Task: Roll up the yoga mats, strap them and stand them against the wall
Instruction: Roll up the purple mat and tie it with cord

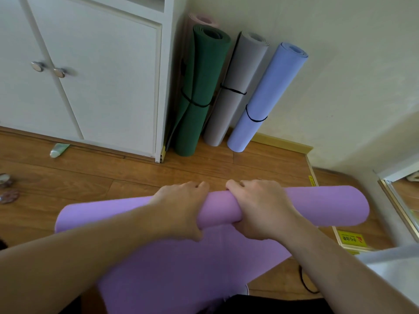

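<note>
A purple yoga mat (328, 206) lies across the wooden floor, its far part wound into a thick roll and its flat part running back toward me. My left hand (181, 207) and my right hand (260, 205) both grip the roll near its middle, fingers curled over the top. A black strap (305, 281) lies loose on the floor at the lower right. Against the wall stand a green mat (199, 87), a grey mat (233, 87) and a blue mat (269, 94), each rolled and bound with a black strap. A pink mat (204, 19) peeks out behind the green one.
A white cabinet (102, 75) with two knobs fills the left. A small tube (59, 150) lies on the floor by its base. Small round objects (8, 189) sit at the far left edge. A mirror frame (399, 205) and a yellow label (351, 242) are at the right.
</note>
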The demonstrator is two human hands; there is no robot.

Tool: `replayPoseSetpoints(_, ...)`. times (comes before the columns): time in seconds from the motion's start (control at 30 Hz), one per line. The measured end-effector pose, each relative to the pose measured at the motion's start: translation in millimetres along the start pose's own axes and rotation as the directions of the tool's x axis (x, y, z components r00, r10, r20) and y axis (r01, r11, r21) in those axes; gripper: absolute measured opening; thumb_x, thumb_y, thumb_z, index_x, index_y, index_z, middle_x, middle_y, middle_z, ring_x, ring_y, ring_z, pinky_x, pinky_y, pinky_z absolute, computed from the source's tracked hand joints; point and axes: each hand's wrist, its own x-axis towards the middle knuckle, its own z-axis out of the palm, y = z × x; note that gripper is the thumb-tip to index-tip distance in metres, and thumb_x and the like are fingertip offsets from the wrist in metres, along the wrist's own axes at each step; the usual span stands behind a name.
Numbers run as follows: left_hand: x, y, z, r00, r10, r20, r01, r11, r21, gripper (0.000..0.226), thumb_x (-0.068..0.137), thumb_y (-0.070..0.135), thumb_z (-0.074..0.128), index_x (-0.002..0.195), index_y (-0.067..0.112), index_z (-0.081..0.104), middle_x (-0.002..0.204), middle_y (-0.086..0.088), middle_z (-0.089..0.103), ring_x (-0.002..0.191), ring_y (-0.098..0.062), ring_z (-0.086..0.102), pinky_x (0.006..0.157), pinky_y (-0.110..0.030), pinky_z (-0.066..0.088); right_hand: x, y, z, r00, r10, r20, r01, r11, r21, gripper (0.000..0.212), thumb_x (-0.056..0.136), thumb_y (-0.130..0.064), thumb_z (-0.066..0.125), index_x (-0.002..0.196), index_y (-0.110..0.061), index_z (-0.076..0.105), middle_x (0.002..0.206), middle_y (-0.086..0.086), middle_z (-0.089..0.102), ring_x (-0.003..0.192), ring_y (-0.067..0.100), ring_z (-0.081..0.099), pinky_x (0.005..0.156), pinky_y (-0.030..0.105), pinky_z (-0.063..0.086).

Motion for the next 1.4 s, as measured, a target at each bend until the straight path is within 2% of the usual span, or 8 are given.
replayPoseSetpoints(0.2, 6.2, 3.4, 2.1, 0.959, 0.028, -0.280, 0.034, 0.977, 0.212, 0.051, 0.079, 0.033, 0.073, 0.116, 0.022, 0.040, 0.117, 0.002, 0.060, 0.109, -0.026, 0.061, 0.085, -0.038, 0.044, 1.5, -0.6, -4.3, 0.991, 0.105, -0.083, -0.104, 0.995, 0.012, 0.042, 0.071, -0.043, 0.067, 0.099, -0.029, 0.039, 0.090, -0.007, 0.062, 0.078, 0.029, 0.066, 0.055, 0.035, 0.034)
replayPoseSetpoints(0.43, 11.1, -13.4, -21.1, 0.839, 0.205, -0.504, -0.029, 0.942, 0.335, 0.049, 0.062, 0.017, 0.071, 0.109, 0.014, 0.057, 0.106, -0.010, 0.054, 0.097, -0.034, 0.052, 0.089, -0.046, 0.046, 4.0, -11.3, -11.3, 0.941, 0.257, -0.223, -0.256, 0.966, 0.031, 0.055, 0.062, -0.043, 0.075, 0.108, -0.025, 0.051, 0.085, -0.005, 0.060, 0.069, 0.030, 0.065, 0.052, 0.032, 0.034)
replayPoseSetpoints(0.57, 8.0, -11.0, -4.1, 0.893, 0.181, -0.412, -0.015, 0.927, 0.375, 0.065, 0.066, 0.023, 0.078, 0.125, 0.011, 0.053, 0.113, -0.011, 0.054, 0.102, -0.035, 0.053, 0.096, -0.046, 0.043, 3.9, -14.7, -11.8, 0.957, 0.261, -0.129, -0.250, 0.964, 0.092, 0.049, 0.071, -0.046, 0.069, 0.111, -0.028, 0.047, 0.094, -0.006, 0.065, 0.086, 0.031, 0.068, 0.061, 0.036, 0.037)
replayPoseSetpoints(0.7, 4.6, -8.2, 1.2, 0.954, 0.118, -0.275, -0.009, 0.930, 0.368, 0.063, 0.072, 0.039, 0.084, 0.120, 0.018, 0.049, 0.116, -0.005, 0.061, 0.106, -0.030, 0.060, 0.092, -0.041, 0.047, -1.2, -17.6, -6.3, 0.985, 0.169, -0.037, -0.161, 0.974, 0.161, 0.053, 0.075, -0.052, 0.068, 0.117, -0.031, 0.044, 0.105, -0.009, 0.063, 0.097, 0.029, 0.068, 0.066, 0.037, 0.040)
replayPoseSetpoints(0.83, 6.2, -8.0, -10.6, 0.970, 0.078, -0.229, -0.004, 0.951, 0.309, 0.042, 0.083, 0.032, 0.071, 0.115, 0.022, 0.045, 0.119, 0.001, 0.062, 0.109, -0.025, 0.062, 0.079, -0.034, 0.041, -3.6, -18.1, -3.6, 0.994, 0.095, -0.050, -0.090, 0.992, 0.083, 0.086, 0.066, -0.061, 0.086, 0.131, -0.028, 0.041, 0.121, -0.006, 0.059, 0.111, 0.025, 0.062, 0.080, 0.038, 0.045)
replayPoseSetpoints(1.0, 3.3, -15.8, -20.7, 0.993, 0.061, -0.103, -0.048, 0.991, 0.125, 0.057, 0.072, 0.048, 0.075, 0.115, 0.027, 0.043, 0.104, 0.008, 0.063, 0.093, -0.022, 0.064, 0.069, -0.036, 0.047, -1.3, -16.5, 0.5, 0.995, 0.072, -0.063, -0.065, 0.992, 0.109, 0.058, 0.071, -0.049, 0.075, 0.106, -0.027, 0.035, 0.102, -0.006, 0.062, 0.094, 0.030, 0.067, 0.063, 0.037, 0.037)
replayPoseSetpoints(1.17, -1.2, -5.4, -9.3, 0.981, 0.105, -0.164, -0.057, 0.960, 0.273, 0.067, 0.071, 0.057, 0.078, 0.120, 0.025, 0.046, 0.118, 0.004, 0.052, 0.110, -0.020, 0.055, 0.080, -0.032, 0.039, -0.1, -13.5, -2.9, 0.997, 0.060, 0.039, -0.065, 0.991, 0.118, 0.051, 0.068, -0.048, 0.072, 0.098, -0.027, 0.036, 0.097, -0.005, 0.062, 0.089, 0.028, 0.065, 0.063, 0.037, 0.038)
replayPoseSetpoints(1.4, 6.3, -12.6, -22.5, 0.990, 0.027, -0.137, -0.006, 0.989, 0.150, 0.058, 0.067, 0.056, 0.079, 0.107, 0.028, 0.048, 0.106, 0.009, 0.063, 0.093, -0.018, 0.063, 0.071, -0.034, 0.050, -2.7, -18.9, -4.2, 0.998, 0.061, -0.026, -0.056, 0.988, 0.144, 0.065, 0.070, -0.046, 0.073, 0.125, -0.027, 0.043, 0.117, -0.005, 0.052, 0.105, 0.026, 0.060, 0.080, 0.040, 0.048)
